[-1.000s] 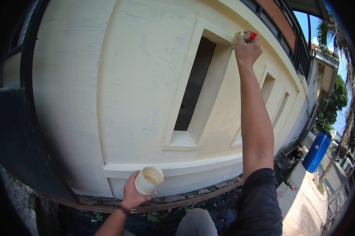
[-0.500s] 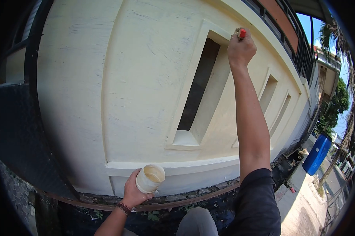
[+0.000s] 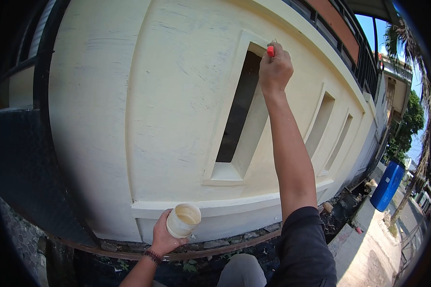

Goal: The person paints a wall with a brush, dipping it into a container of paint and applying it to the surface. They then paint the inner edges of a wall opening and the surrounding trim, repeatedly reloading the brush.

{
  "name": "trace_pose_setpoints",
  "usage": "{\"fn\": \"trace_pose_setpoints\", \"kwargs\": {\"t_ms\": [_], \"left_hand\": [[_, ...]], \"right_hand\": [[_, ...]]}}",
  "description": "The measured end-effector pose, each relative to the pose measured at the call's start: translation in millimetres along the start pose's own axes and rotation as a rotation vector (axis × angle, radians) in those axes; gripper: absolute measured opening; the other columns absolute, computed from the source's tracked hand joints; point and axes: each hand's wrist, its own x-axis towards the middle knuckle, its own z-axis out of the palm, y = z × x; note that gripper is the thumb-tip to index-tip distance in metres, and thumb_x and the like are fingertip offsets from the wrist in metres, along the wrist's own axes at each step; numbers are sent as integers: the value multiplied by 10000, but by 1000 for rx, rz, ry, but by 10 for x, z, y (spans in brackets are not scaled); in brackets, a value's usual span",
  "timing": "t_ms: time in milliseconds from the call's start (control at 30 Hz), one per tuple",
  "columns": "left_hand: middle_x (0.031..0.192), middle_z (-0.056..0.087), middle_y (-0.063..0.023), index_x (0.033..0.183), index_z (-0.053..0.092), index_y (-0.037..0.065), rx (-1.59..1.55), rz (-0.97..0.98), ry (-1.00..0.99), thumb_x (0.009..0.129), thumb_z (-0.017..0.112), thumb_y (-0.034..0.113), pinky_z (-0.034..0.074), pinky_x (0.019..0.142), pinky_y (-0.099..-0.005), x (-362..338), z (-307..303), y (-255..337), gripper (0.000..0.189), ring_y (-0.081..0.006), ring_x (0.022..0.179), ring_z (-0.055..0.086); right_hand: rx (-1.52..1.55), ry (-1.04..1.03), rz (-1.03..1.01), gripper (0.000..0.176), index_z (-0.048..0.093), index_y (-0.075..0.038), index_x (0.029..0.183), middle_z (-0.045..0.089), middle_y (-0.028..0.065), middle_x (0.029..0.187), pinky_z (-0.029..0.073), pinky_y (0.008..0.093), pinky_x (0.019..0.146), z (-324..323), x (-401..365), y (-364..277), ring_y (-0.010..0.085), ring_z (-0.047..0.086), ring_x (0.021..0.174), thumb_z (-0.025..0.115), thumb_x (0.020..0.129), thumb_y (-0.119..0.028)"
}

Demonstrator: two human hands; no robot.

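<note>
My left hand (image 3: 164,235) is wrapped round a white plastic paint tub (image 3: 178,226), held low in front of the wall; a little cream-coloured paint shows inside. High up, my right hand (image 3: 276,71) is closed on a paintbrush (image 3: 271,50). Only its red handle end shows clearly, and the bristles are hidden behind the fingers. That hand is at the upper right corner of the raised frame (image 3: 232,91) round a narrow slot in the cream wall (image 3: 177,110). Dark scuff marks streak the wall left of the slot.
More slots (image 3: 320,119) run along the wall to the right. A ledge (image 3: 210,204) crosses its lower part, above a dark ditch with plants. On the left stands a black gate (image 3: 33,167). A blue barrel (image 3: 388,185) stands by the pavement at right.
My right hand has moved left and slightly down with the paintbrush, along the slot's top right corner. The tub in my left hand stays nearly in place.
</note>
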Motion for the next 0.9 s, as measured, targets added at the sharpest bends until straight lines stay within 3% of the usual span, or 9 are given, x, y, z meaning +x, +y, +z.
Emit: {"fn": "trace_pose_setpoints", "kwargs": {"t_ms": [133, 200, 367, 433, 567, 700, 767, 800, 900], "left_hand": [[1218, 628, -145, 1317, 462, 53, 4, -7, -5, 476, 942, 181, 488, 1011, -395, -1, -24, -44, 977, -301, 1149, 612], [1220, 627, -146, 1318, 461, 52, 9, -2, -8, 473, 946, 181, 487, 1011, -396, 1, -26, -32, 983, -302, 1150, 612], [1193, 650, -137, 1329, 438, 28, 38, 45, -2, 454, 966, 169, 503, 990, -376, 15, 29, -110, 1032, -256, 1126, 635], [1194, 648, -138, 1327, 436, 25, 36, 37, 3, 453, 971, 172, 503, 989, -376, 3, 14, -102, 1035, -254, 1126, 634], [1194, 646, -141, 1326, 435, 19, 41, 20, 10, 453, 971, 172, 503, 990, -376, -10, -22, -102, 1035, -255, 1125, 634], [1195, 645, -141, 1325, 435, 17, 46, 31, 10, 456, 968, 170, 504, 988, -377, 1, 0, -107, 1031, -255, 1122, 635], [1193, 645, -141, 1325, 436, 16, 43, 28, 2, 457, 967, 169, 504, 988, -378, -3, 32, -91, 1029, -255, 1122, 635], [1194, 646, -139, 1326, 437, 19, 42, 31, 1, 456, 967, 169, 503, 989, -378, -5, 34, -60, 1029, -254, 1123, 634], [1195, 647, -136, 1327, 439, 25, 35, 38, 2, 456, 967, 170, 501, 992, -378, -8, 14, -9, 1029, -254, 1125, 634]], "right_hand": [[-111, -36, 96, 156, 638, -129, 950, 628, 130, 789, 533, 431, 624, 140, 16, 116, 337, 646, 719, 670, 817, -53], [-7, -109, -39, 179, 640, -125, 948, 641, 129, 816, 536, 434, 639, 229, -36, 9, 335, 653, 741, 660, 803, -22], [287, -94, -146, 244, 643, -120, 966, 652, 129, 859, 540, 436, 661, 68, -57, -203, 333, 659, 772, 634, 777, 34], [197, 40, -59, 232, 646, -122, 969, 650, 128, 860, 537, 438, 659, 23, -55, -68, 336, 655, 773, 641, 783, 15], [20, 7, 134, 219, 649, -129, 971, 646, 134, 858, 533, 444, 658, 79, -1, 285, 340, 652, 770, 645, 790, -7], [64, -74, -6, 197, 654, -130, 952, 644, 134, 838, 532, 442, 656, 178, -48, 44, 345, 653, 772, 642, 797, -9], [362, -107, -135, 213, 662, -111, 949, 666, 142, 850, 539, 425, 669, 145, -53, -239, 353, 648, 774, 648, 773, 9], [363, -111, -131, 213, 662, -111, 949, 666, 142, 850, 539, 425, 669, 106, -18, -241, 353, 648, 774, 648, 773, 9], [513, -13, 136, 160, 664, -62, 943, 671, 108, 798, 546, 349, 658, -38, 94, -152, 222, 681, 776, 690, 797, -1]]}}
